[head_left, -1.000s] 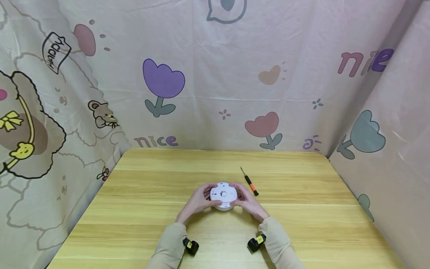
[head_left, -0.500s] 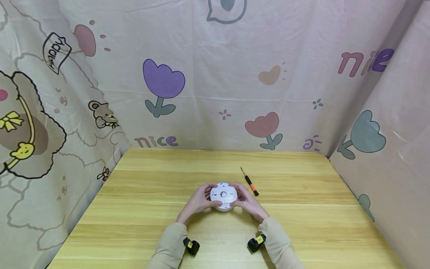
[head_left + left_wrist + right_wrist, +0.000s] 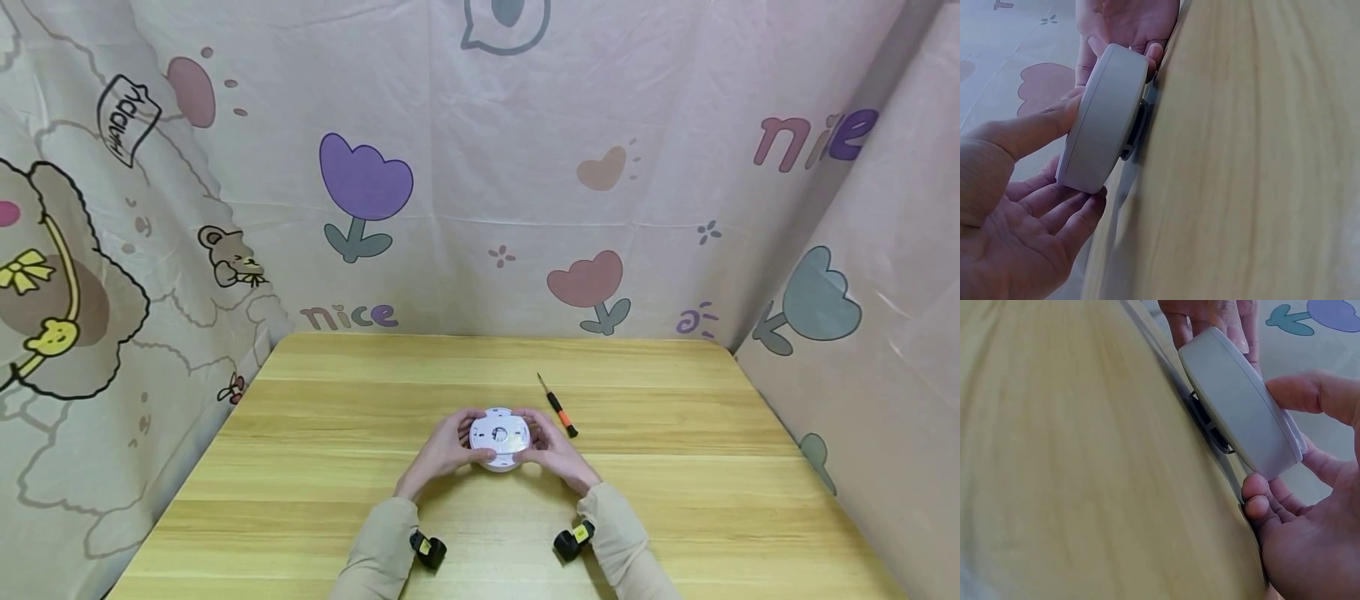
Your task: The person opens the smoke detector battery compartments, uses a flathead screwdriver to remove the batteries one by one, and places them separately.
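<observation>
A round white smoke detector (image 3: 500, 435) is held between both hands at the middle of the table. Its flat face, with a central hole and small slots, is turned up. My left hand (image 3: 444, 447) grips its left side, thumb on the near part of the face and fingers round the far side and below. On the right edge, my right hand (image 3: 553, 450) grips it the same way. In the left wrist view, the thick side wall of the smoke detector (image 3: 1104, 119) shows, with a dark slotted part (image 3: 1137, 131) sticking out underneath, close over the tabletop.
A small screwdriver (image 3: 558, 408) with a black and orange handle lies just beyond the right hand, its tip pointing away. The wooden table (image 3: 337, 392) is bordered at the back and sides by a printed cloth (image 3: 465, 125). Black cameras (image 3: 427, 550) are strapped to both wrists.
</observation>
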{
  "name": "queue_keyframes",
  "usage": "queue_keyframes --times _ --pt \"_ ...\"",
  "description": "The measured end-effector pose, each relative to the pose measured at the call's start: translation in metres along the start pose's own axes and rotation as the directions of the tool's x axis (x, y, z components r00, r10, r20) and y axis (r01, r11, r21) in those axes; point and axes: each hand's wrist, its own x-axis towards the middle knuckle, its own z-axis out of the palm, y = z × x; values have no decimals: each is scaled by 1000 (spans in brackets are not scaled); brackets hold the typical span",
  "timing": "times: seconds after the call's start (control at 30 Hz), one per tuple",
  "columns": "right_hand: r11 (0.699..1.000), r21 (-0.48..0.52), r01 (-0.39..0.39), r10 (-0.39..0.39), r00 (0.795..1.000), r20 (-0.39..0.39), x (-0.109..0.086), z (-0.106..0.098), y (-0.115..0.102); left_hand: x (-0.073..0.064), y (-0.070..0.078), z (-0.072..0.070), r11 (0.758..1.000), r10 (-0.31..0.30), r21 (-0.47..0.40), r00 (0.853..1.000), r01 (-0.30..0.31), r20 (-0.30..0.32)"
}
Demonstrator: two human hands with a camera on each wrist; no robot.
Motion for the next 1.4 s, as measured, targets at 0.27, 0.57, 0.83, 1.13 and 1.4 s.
queue_keyframes --times 0.27,0.57,0.83,1.13,1.4 --pt "997 69 -27 26 999 21 0 -3 -2 -1 1 0 1000 -2 -1 1000 2 1" --pt "997 72 15 -15 1000 5 -4 -3 -17 -2 -1 2 999 17 -50 1000 -17 7" --pt "993 83 83 -79 996 -51 -3 -4 -10 -3 -2 4 1000 -10 -29 1000 10 9" --pt "995 72 69 -63 995 -77 -7 -4 -20 -4 -3 6 997 -27 73 999 26 23" --pt "997 81 -3 13 992 -126 -13 -5 -28 -6 -2 8 994 9 110 1000 -11 19"
